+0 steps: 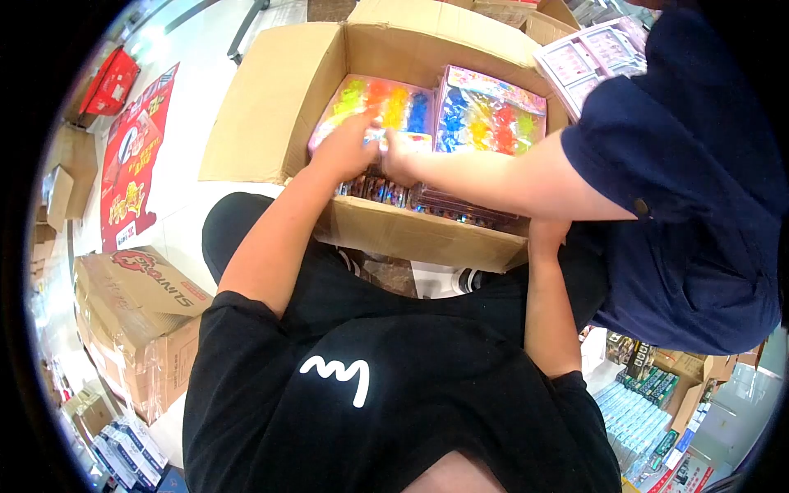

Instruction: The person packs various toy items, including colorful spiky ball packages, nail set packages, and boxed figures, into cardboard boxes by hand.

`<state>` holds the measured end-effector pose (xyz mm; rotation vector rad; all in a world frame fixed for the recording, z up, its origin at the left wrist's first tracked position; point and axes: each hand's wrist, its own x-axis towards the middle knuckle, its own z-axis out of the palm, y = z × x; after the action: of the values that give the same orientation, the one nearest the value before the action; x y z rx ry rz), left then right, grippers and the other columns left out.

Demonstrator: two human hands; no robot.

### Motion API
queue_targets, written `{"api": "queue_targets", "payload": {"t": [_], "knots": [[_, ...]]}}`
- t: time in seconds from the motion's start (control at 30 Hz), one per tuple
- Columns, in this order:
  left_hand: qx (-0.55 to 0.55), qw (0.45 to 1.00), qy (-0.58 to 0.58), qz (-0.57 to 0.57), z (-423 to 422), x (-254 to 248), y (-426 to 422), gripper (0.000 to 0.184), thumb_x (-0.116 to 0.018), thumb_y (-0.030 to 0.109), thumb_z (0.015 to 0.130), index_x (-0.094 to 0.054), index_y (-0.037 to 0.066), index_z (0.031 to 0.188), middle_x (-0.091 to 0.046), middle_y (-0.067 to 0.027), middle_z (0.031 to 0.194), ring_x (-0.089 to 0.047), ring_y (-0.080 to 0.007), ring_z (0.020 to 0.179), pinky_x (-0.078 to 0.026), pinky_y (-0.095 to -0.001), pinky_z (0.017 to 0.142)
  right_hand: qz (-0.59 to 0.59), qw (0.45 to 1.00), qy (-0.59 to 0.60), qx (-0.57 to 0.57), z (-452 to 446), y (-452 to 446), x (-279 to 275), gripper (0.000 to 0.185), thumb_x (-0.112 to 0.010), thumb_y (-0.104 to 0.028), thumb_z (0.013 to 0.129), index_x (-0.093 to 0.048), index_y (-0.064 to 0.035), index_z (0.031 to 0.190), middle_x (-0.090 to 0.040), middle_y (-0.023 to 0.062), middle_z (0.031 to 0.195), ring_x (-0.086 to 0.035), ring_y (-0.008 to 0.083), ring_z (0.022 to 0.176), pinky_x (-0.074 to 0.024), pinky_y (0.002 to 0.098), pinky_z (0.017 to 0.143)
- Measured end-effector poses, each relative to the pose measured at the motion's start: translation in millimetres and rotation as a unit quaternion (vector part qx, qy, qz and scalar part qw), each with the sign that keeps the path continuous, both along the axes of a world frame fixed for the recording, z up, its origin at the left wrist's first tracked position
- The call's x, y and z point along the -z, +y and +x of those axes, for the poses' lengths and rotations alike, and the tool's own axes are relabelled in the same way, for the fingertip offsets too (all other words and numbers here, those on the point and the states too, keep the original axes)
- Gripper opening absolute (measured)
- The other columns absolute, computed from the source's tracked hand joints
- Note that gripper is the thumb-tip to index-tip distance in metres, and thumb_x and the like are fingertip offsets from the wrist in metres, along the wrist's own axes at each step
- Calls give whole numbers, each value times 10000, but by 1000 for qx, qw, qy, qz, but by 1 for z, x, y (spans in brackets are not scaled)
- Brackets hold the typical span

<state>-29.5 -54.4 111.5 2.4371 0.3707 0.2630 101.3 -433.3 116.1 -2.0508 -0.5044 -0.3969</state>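
My left hand reaches into an open cardboard box between my knees. Its bent fingers grip the front edge of a clear-fronted pack of colourful toys, with yellow-green, orange and blue shapes in rows. A co-worker's hand meets mine at that same edge. A second pack of colourful toys lies to the right in the box. Below them, shiny dark packs stand along the front wall. My right hand is at the box's right front corner; its fingers are hidden behind the co-worker's forearm.
The co-worker in a navy sleeve leans in from the right. A taped carton stands at my left, near a red poster and a red basket. Stacked small boxes lie at lower right.
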Motion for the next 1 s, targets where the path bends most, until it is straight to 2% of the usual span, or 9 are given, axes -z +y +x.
{"api": "queue_targets", "payload": {"t": [0.13,0.27,0.37,0.43,0.63,0.73,0.8,0.93,1.0], "knots": [[-118,943,-272,148,-3,-44,2,325,-634,266,919,-641,72,1179,-623,-132,1287,-556,-316,1225,-355,-497,1078,-51,997,-49,9,-1,-3,3,440,-630,-174,972,-517,18,1352,-592,155,1334,-569,209,1198,-424,354,1065],[-200,906,-356,109,-2,-31,18,336,-607,293,952,-642,51,1184,-591,-172,1329,-485,-352,1297,-291,-526,1106,-9,999,-30,11,-3,-5,3,437,-624,-178,979,-515,23,1351,-582,158,1347,-557,219,1215,-419,361,1070],[-247,887,-381,81,-2,-22,24,382,-592,305,972,-615,14,1219,-575,-228,1334,-517,-368,1264,-334,-506,1096,24,999,-21,30,-2,-7,-2,434,-619,-181,985,-513,27,1351,-574,160,1357,-548,226,1228,-415,367,1074],[-214,913,-319,-133,-3,-20,24,418,-564,301,1006,-566,-15,1279,-578,-246,1317,-566,-354,1214,-405,-455,1063,25,999,-28,37,-2,-3,-10,433,-616,-183,988,-511,29,1351,-569,161,1363,-542,231,1237,-413,371,1077],[-114,923,-297,-217,-1,-22,8,420,-528,283,1044,-516,-23,1332,-619,-199,1253,-600,-258,1171,-455,-374,1024,-121,984,7,-132,-7,47,-1,428,-606,-189,999,-507,37,1349,-553,165,1383,-523,246,1263,-405,383,1085],[-91,927,-289,-222,1,-17,9,443,-514,322,1052,-518,-28,1324,-629,-187,1236,-607,-238,1155,-460,-362,1012,-74,989,43,-123,-7,47,5,427,-602,-192,1005,-505,41,1349,-545,167,1393,-514,253,1276,-402,389,1089],[-83,926,-195,-313,3,-10,11,489,-511,372,1048,-516,-32,1324,-645,-184,1220,-622,-228,1129,-466,-352,1003,3,995,58,-76,-4,33,7,426,-599,-194,1008,-504,44,1348,-540,168,1399,-508,258,1284,-399,393,1091],[-9,974,3,-224,3,12,10,501,-571,396,1014,-558,-16,1298,-659,-212,1238,-640,-296,1124,-477,-381,985,138,988,67,-6,2,3,10,424,-592,-198,1016,-501,49,1348,-530,171,1412,-496,268,1302,-394,400,1097],[101,979,88,-152,-2,19,10,435,-630,360,984,-617,-2,1224,-693,-218,1158,-669,-318,1067,-514,-409,917,123,990,71,5,4,-5,11,450,-587,-209,1018,-475,32,1382,-503,171,1442,-471,273,1329,-372,400,1116]]}}
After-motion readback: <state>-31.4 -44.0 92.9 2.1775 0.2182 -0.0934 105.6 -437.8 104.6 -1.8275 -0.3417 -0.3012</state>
